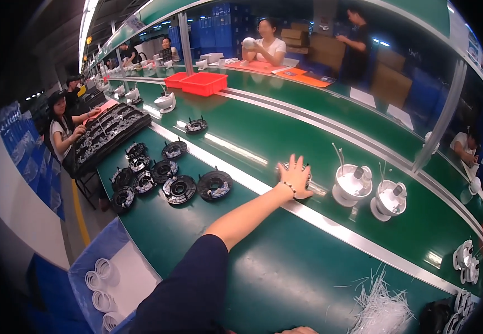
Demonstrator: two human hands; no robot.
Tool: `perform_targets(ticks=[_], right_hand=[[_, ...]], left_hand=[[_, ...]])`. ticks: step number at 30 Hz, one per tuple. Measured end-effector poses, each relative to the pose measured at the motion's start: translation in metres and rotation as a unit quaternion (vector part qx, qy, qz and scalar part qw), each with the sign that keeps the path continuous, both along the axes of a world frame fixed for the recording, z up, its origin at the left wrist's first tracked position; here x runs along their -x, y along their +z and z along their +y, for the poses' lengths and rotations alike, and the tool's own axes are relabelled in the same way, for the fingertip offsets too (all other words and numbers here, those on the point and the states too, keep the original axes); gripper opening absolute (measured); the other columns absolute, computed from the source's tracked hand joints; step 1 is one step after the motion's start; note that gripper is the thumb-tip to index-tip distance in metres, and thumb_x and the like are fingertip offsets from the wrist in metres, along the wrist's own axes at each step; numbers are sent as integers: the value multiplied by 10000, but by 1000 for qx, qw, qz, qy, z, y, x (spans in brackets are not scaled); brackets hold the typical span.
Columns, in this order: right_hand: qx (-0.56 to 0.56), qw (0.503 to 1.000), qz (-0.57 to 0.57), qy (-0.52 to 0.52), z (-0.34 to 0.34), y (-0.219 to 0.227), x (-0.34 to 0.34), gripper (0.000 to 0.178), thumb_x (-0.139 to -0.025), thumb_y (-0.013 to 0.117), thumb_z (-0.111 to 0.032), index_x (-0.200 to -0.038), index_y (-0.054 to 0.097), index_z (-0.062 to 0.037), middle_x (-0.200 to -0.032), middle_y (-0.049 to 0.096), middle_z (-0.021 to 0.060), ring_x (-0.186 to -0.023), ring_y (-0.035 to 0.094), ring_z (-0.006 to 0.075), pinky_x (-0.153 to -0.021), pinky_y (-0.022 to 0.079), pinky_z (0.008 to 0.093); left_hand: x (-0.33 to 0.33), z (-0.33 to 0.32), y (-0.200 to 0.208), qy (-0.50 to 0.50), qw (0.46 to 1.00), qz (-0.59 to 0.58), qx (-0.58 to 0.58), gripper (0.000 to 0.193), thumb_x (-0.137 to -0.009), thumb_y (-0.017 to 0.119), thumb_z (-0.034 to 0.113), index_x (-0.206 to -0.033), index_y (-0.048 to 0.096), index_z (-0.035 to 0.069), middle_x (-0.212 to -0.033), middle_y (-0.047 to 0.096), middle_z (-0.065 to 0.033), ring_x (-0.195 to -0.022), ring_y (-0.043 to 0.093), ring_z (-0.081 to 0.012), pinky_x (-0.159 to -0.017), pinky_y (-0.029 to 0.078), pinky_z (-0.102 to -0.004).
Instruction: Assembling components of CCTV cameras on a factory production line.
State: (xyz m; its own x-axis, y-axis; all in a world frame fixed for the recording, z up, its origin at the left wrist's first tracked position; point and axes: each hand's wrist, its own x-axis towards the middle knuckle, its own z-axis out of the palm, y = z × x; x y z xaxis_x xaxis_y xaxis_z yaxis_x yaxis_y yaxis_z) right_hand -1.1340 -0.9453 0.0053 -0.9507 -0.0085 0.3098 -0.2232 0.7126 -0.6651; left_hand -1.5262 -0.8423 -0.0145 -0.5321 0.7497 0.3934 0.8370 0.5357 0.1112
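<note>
My left hand (295, 181) reaches out over the green belt, palm down, fingers spread over a round black disc-shaped part (307, 170). Most of that part is hidden beneath the hand; I cannot tell how firmly the fingers touch it. A dark beaded bracelet circles the wrist. Only a sliver of my right hand (298, 330) shows at the bottom edge, its fingers hidden. Right of my left hand, two white cup-shaped housings (350, 192) with wires sticking up stand on the belt. Several similar black round parts (179, 189) lie on the bench to the left.
A pile of thin clear strips (383, 306) lies at the near right. A blue-lined box (135, 261) with white rings stands at the lower left. Farther off are red bins (203, 84), a black tray (110, 133), and co-workers seated along the line. A pale rail (341, 227) borders the belt.
</note>
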Motion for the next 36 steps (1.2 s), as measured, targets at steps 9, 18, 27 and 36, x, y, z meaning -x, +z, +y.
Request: perform_targets(ticks=[9, 18, 27, 36], right_hand=[[2, 999, -43, 22, -3, 3, 15, 459, -555, 709, -217, -972, 618, -49, -898, 606, 118, -823, 577, 293, -733, 456, 381], [-54, 997, -32, -33, -3, 3, 13, 492, -547, 726, -207, -1001, 614, -54, -943, 594, 110, -861, 568, 293, -759, 449, 395], [-131, 989, -20, -70, -2, 5, 27, 531, -571, 706, -202, -1068, 585, -61, -979, 579, 113, -857, 549, 300, -750, 436, 400], [-194, 980, 13, -47, 18, -9, 95, 553, -505, 739, -209, -1010, 597, -35, -951, 581, 101, -792, 528, 278, -710, 408, 385]], left_hand=[[7, -72, -8, -129, 990, -38, -36, 358, -636, 624, 70, -987, 555, 79, -1004, 568, -68, -886, 565, -263, -709, 480, -385], [-32, -335, 52, 83, 985, 58, -138, 517, -565, 656, 18, -1074, 573, 38, -1135, 562, -127, -957, 577, -288, -836, 464, -344], [26, -420, -7, 149, 983, 91, -57, 473, -573, 656, 35, -1037, 570, 58, -1125, 556, -83, -1015, 530, -266, -918, 366, -432], [13, -415, 0, 93, 977, 83, -171, 589, -637, 703, 239, -1140, 509, 1, -1194, 502, -147, -1137, 444, -314, -954, 351, -401]])
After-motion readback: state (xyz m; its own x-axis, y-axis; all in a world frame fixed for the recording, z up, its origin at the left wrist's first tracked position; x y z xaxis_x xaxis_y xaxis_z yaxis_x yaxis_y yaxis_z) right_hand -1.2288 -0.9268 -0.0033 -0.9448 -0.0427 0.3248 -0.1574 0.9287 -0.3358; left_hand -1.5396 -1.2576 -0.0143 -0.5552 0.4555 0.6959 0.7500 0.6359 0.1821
